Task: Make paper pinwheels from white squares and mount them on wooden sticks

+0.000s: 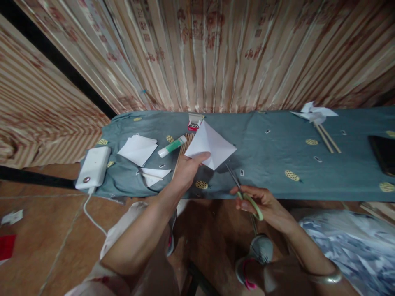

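My left hand is closed on the lower corner of a white folded paper square, holding it up over the grey-blue cloth of the low table. My right hand grips a pair of scissors with pale green handles. The blades point up and left toward the paper and stand a short way apart from its right edge.
A stack of white paper squares, a green-and-white glue stick, thin wooden sticks, a cut paper piece and a white power bank with cable lie left. A small red box sits behind. A paper pinwheel on sticks and a dark object lie right. Curtains hang behind.
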The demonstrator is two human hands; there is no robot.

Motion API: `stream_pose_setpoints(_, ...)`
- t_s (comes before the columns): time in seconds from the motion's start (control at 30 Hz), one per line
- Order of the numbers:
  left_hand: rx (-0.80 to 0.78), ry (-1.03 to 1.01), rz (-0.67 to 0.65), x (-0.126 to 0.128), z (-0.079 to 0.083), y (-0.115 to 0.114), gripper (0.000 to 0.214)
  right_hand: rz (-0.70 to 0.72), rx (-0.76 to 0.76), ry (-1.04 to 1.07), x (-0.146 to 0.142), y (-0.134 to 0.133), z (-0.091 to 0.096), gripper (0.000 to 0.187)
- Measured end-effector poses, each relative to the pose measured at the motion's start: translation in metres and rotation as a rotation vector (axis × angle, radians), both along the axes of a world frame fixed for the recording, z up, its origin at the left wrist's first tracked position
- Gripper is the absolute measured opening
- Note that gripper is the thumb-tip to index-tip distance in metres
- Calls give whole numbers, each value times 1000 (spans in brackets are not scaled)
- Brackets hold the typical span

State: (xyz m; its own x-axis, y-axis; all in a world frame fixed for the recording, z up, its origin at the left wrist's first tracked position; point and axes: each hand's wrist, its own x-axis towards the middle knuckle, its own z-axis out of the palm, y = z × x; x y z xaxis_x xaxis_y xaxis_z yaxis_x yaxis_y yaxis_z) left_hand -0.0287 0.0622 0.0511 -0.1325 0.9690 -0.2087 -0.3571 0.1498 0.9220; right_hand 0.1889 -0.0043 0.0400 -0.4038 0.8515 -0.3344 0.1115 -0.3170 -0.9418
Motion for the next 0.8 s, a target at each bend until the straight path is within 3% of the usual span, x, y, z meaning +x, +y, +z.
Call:
stream_pose_setpoints(0.17,28,44,-31,8,6,-5,39,-288,92,101,10,15,3,48)
stream_pose_setpoints(0.33,27,306,-207,16,4,-11,18,-520,102,234,12,31,9,52)
stream_pose_setpoints(0.57,117,624,-465,27,-3,-18,14,-594,133,158,6,44,10,46)
stream_pose_setpoints(0.8,110,534,-549,36,-15,-18,10,-635,117,182,3,48,11,44)
